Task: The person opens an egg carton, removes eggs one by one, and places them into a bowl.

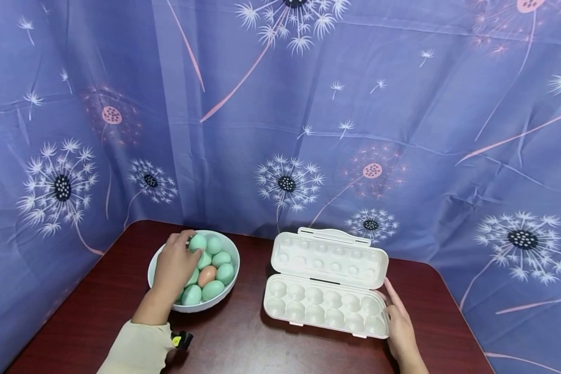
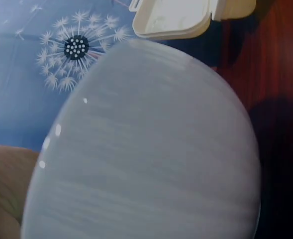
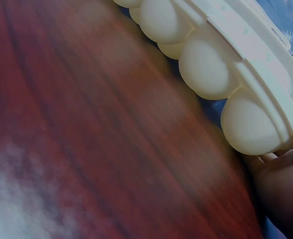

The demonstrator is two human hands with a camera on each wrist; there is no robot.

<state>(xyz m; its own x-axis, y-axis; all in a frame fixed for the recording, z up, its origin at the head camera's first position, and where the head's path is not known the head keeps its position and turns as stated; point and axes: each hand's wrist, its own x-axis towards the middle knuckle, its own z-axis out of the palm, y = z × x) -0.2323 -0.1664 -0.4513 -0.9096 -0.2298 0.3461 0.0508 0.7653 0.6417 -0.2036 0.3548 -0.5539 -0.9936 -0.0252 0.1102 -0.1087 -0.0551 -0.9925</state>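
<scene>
My left hand (image 1: 176, 264) reaches over the white bowl (image 1: 234, 291), its thumb and fingers around a pale green egg (image 1: 198, 242) at the heap's far side. More green eggs and one brown egg (image 1: 208, 276) fill the bowl. In the left wrist view the smooth bowl wall (image 2: 151, 134) blocks sight of the eggs, and part of the hand (image 2: 7, 191) shows at the lower left. An open white plastic egg carton (image 1: 326, 306) has bare cups. My right hand (image 1: 399, 324) grips its right end; in the right wrist view fingers (image 3: 268, 158) curl beneath the end cup.
Both bowl and carton stand on a dark red-brown wooden table (image 1: 243, 343). The raised carton lid (image 1: 329, 259) leans back toward a blue dandelion-print curtain (image 1: 308, 130) hanging behind the table. A black band with a yellow mark (image 1: 182, 340) is at the left wrist.
</scene>
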